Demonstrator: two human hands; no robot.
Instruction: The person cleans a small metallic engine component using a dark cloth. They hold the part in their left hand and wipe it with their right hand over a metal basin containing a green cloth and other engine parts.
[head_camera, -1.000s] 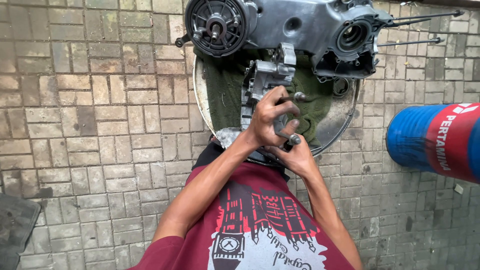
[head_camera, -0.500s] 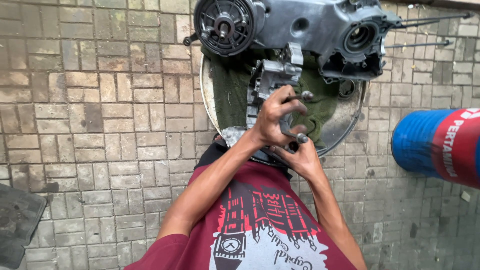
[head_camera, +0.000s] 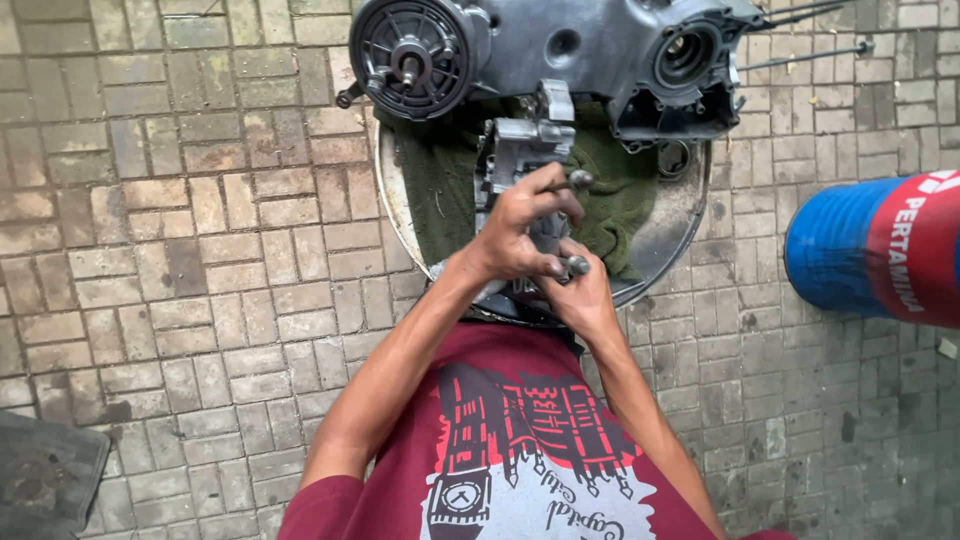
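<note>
**A:** so where's the small grey casting sitting relative to the hands?

**B:** It's propped on the green rag in the round metal tray, straight ahead of the body, long axis running away toward the big engine case. The left hand is laid over its near end, so that one's nearer.

**A:** and the grip?

**B:** Left fingers are curled shut around a thin metal tool against the casting. The right hand is tucked just below, touching the left, closed on a second small metal-tipped piece. What exactly that is can't be told.
</note>
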